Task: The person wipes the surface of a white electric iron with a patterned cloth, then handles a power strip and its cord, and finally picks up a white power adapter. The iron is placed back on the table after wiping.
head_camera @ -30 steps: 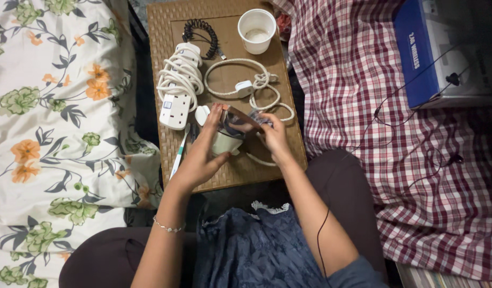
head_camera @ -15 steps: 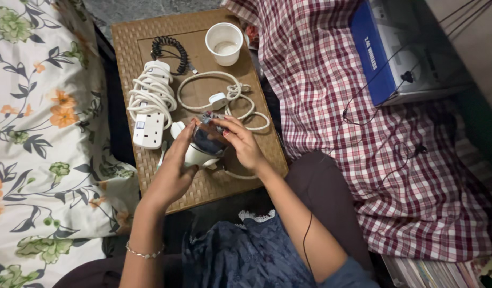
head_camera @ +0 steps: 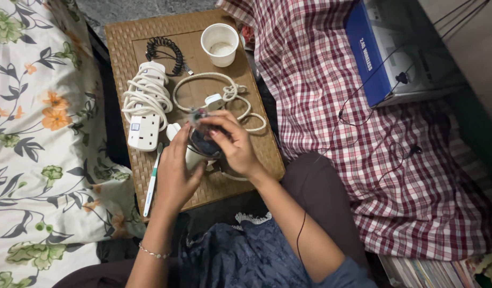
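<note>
Between both hands, low on the wicker tray [head_camera: 123, 42], sits a small white travel iron [head_camera: 195, 154], its dark shiny soleplate turned up, probably so it can be reached. Its long axis runs from the near left up toward the far right, tip lost under fingers. The left hand [head_camera: 176, 173] cups its side, steadying it; the right hand [head_camera: 232, 144] closes over the top, fingertips pinching something small there, too hidden to name. Just left lie a toothbrush [head_camera: 151, 178] and a cord-wrapped extension block [head_camera: 145, 106]; farther off, a white cup [head_camera: 220, 44]
</note>
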